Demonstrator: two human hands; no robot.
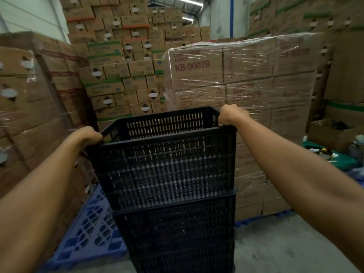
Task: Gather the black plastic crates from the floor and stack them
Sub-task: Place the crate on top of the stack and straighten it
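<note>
A black slatted plastic crate sits nested in the top of another black crate, forming a stack in front of me on the grey floor. My left hand is closed over the top crate's left rim. My right hand grips its far right rim corner. The top crate looks empty inside. The base of the stack is cut off by the bottom of the frame.
A blue plastic pallet lies on the floor left of the stack. A shrink-wrapped pallet of cardboard boxes stands right behind it. Tall walls of cartons fill the left and back. A green tray with clutter is at right.
</note>
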